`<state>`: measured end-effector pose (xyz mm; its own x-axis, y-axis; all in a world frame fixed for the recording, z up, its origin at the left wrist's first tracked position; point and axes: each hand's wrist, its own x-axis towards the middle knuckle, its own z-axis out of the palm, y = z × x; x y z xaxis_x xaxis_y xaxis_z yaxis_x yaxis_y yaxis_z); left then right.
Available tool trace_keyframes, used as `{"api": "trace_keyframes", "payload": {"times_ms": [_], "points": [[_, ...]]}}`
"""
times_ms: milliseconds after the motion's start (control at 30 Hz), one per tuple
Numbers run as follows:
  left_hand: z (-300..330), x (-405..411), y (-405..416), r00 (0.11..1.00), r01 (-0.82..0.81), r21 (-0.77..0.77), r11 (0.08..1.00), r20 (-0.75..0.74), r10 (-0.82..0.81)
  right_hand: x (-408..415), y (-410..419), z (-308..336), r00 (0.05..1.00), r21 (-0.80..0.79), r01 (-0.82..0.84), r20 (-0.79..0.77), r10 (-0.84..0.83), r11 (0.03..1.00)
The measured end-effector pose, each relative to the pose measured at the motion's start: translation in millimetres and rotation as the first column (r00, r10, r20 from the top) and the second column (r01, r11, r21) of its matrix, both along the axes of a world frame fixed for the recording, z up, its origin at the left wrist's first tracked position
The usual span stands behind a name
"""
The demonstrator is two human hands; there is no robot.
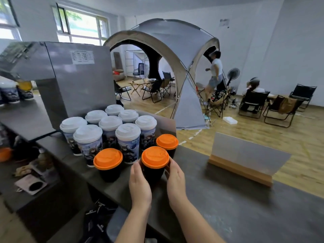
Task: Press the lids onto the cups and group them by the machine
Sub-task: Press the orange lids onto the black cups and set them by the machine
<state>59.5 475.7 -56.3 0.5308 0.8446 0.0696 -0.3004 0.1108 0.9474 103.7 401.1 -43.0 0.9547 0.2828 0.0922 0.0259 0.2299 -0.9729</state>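
Dark grey counter top (228,199) runs across the lower view, with a wood-floored room behind it holding a large grey dome tent (175,50), folding chairs and two people at a distance.

I note a tall stainless steel machine (78,81) at the rear left of the counter. Directly in front of it stands a group of eight printed paper cups with white plastic lids (108,125), packed close together, all lids seated.

Three black cups with orange lids stand at the near edge of that group. One black cup with an orange lid (108,163) is to the left, just beside the printed cups. A second orange-lidded black cup (167,142) is at the far right of the group. The third black cup under an orange lid (155,163) sits between and nearest me, upright on the counter.

I see the left hand (140,183) and the right hand (176,179) on opposite sides of this third cup, fingers curled round its dark body below the lid rim. Both hands grip it; the lid appears level.

A wooden-based sign holder with a pale panel (245,155) stands on the counter to the right, well apart from the cups.
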Motion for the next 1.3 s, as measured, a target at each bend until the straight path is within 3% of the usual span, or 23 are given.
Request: {"api": "trace_keyframes", "payload": {"times_ms": [167,333,700,900,1100,1300], "points": [[-8,11,31,0.992,0.125,-0.096,0.987,0.037,-0.122,9,19,-10,0.997,0.006,-0.073,-0.025,0.073,0.997],[-19,19,44,0.989,0.142,-0.174,0.974,-0.005,-0.145,12,19,-17,0.993,-0.072,-0.122,-0.010,0.121,0.990],[-21,19,45,0.979,0.194,-0.116,0.974,-0.036,-0.200,10,22,-26,0.999,-0.097,-0.036,0.031,0.040,0.995],[-8,2,32,0.994,0.057,-0.164,0.985,-0.085,-0.071,12,8,-20,1.000,-0.044,0.020,-0.019,-0.020,0.999],[22,-22,-33,0.990,-0.144,-0.041,0.989,-0.005,0.144,11,-32,2,0.996,0.054,0.076,-0.046,-0.074,0.996],[46,-6,-122,0.993,-0.025,0.112,0.993,0.118,0.012,7,-126,15,0.975,0.114,0.220,-0.002,-0.221,0.969]]}}
